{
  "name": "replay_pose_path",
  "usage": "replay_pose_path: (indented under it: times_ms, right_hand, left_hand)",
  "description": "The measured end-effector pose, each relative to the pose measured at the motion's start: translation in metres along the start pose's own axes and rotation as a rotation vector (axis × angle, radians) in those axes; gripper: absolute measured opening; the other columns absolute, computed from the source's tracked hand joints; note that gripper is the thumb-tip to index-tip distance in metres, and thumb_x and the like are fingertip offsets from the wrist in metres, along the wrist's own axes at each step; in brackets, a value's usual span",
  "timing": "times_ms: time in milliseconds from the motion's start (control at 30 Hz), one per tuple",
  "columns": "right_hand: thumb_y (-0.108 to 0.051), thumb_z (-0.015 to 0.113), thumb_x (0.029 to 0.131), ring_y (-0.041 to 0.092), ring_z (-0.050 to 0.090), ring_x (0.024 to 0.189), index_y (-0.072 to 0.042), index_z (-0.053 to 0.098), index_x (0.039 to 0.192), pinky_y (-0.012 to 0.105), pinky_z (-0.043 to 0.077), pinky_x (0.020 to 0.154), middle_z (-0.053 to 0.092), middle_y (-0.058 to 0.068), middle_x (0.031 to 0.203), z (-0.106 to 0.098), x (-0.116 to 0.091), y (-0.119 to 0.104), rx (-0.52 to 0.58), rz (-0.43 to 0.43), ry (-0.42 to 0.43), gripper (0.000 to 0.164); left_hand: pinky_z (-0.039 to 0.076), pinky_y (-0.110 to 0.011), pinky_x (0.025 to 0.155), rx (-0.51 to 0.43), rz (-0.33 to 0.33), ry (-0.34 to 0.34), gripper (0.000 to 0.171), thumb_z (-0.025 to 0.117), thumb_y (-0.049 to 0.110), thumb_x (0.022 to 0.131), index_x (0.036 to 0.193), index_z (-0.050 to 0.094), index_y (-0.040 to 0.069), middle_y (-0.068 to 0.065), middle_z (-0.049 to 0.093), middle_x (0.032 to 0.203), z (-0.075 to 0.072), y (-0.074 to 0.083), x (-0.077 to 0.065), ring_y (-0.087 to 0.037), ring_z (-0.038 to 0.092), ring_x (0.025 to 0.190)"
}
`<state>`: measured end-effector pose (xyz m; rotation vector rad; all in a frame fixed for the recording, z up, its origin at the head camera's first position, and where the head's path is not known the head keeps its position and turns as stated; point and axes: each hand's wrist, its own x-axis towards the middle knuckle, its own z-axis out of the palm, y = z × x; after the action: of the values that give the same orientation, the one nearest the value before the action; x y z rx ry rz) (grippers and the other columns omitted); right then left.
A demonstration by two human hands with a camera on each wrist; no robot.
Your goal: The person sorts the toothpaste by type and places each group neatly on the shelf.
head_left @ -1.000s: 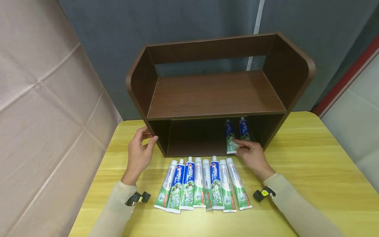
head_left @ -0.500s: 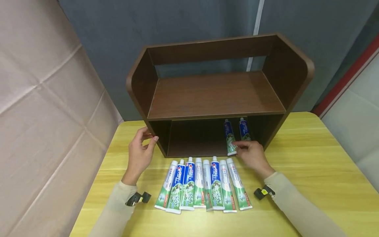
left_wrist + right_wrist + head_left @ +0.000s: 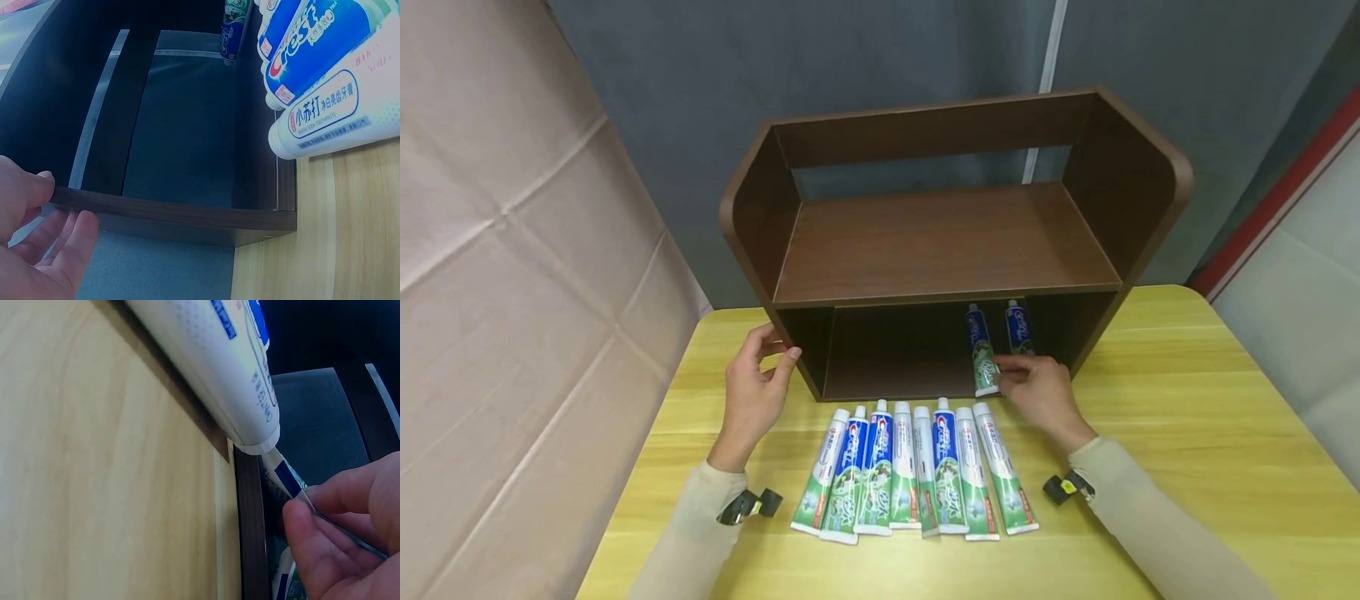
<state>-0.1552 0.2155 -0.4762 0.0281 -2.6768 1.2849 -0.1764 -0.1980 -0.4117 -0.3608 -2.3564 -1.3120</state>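
Note:
A dark brown two-tier shelf [image 3: 947, 242] stands on the table. My left hand [image 3: 756, 400] holds the edge of its left side panel, thumb on the inner face and fingers outside in the left wrist view. My right hand [image 3: 1041, 396] pinches the lower right edge of a blue-and-green toothpaste tube [image 3: 981, 354], whose cap points into the lower compartment. In the right wrist view, thumb and fingers meet at that tube's flat end [image 3: 289, 478]. A second blue-and-green toothpaste tube [image 3: 1018, 325] lies to its right inside, its bottom hidden behind the hand.
Several toothpaste tubes, some blue-and-green [image 3: 876, 471] and some white-and-green [image 3: 1003, 467], lie in a row before the shelf, caps toward it. A grey curtain [image 3: 880, 58] hangs behind. A pale fabric wall [image 3: 512, 292] stands left of the yellow wooden table [image 3: 1195, 400].
The cap end of the pinched tube has swung slightly left, and its bottom has come slightly nearer the shelf's front edge. The left hand keeps its place on the side panel.

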Motion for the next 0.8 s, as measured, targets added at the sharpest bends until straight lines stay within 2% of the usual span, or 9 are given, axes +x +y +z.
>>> replay_pose_path:
  times_ms: [133,233,333,400,467,800]
  right_hand:
    - [-0.009,0.077,0.093,0.028,0.080,0.085,-0.003,0.078,0.120,0.025,0.059,0.063,0.081,0.017,0.103,-0.0008,-0.0006,0.0001,-0.036,-0.031,0.015,0.027]
    - [-0.008,0.078,0.092,0.023,0.075,0.072,-0.002,0.078,0.120,0.024,0.054,0.058,0.080,0.019,0.106,-0.0010,-0.0010,0.0002,-0.065,-0.047,0.021,0.028]
    - [-0.008,0.078,0.092,0.013,0.057,0.051,-0.002,0.078,0.121,0.026,0.044,0.046,0.079,0.021,0.109,-0.0007,-0.0008,-0.0001,-0.081,-0.057,0.012,0.030]
    - [-0.008,0.078,0.092,0.010,0.043,0.043,-0.002,0.077,0.121,0.027,0.040,0.042,0.079,0.022,0.112,-0.0006,-0.0009,-0.0006,-0.091,-0.063,0.005,0.030]
    - [-0.010,0.078,0.092,0.008,0.034,0.040,-0.003,0.077,0.123,0.027,0.038,0.041,0.078,0.022,0.115,-0.0006,-0.0008,-0.0009,-0.105,-0.066,-0.004,0.031]
    - [-0.011,0.075,0.096,0.009,0.034,0.041,-0.006,0.075,0.129,0.027,0.034,0.037,0.076,0.022,0.122,0.0013,0.0003,0.0000,-0.114,-0.069,-0.017,0.034]
  left_hand:
    - [0.065,-0.055,0.079,0.003,0.003,0.002,0.039,0.072,0.013,0.101,0.139,0.061,0.008,-0.012,0.070,0.128,0.0001,0.0001,0.0002,-0.030,0.072,0.112]
    - [0.065,-0.055,0.079,0.002,0.007,0.003,0.040,0.073,0.013,0.101,0.138,0.061,0.008,-0.012,0.070,0.128,0.0004,-0.0003,0.0001,-0.030,0.073,0.112]
    - [0.065,-0.054,0.079,-0.002,0.012,0.005,0.039,0.073,0.012,0.101,0.138,0.062,0.008,-0.013,0.071,0.128,0.0004,0.0000,0.0001,-0.031,0.073,0.111]
    - [0.065,-0.054,0.079,-0.005,0.015,0.005,0.039,0.072,0.012,0.101,0.138,0.062,0.007,-0.013,0.071,0.128,0.0000,0.0007,-0.0001,-0.031,0.073,0.111]
    - [0.065,-0.054,0.079,-0.008,0.018,0.004,0.038,0.072,0.012,0.102,0.138,0.062,0.007,-0.014,0.071,0.128,-0.0002,0.0009,-0.0001,-0.032,0.073,0.111]
    - [0.065,-0.055,0.079,-0.004,0.009,0.001,0.040,0.073,0.013,0.101,0.139,0.061,0.008,-0.013,0.070,0.129,-0.0008,0.0005,-0.0003,-0.031,0.073,0.111]
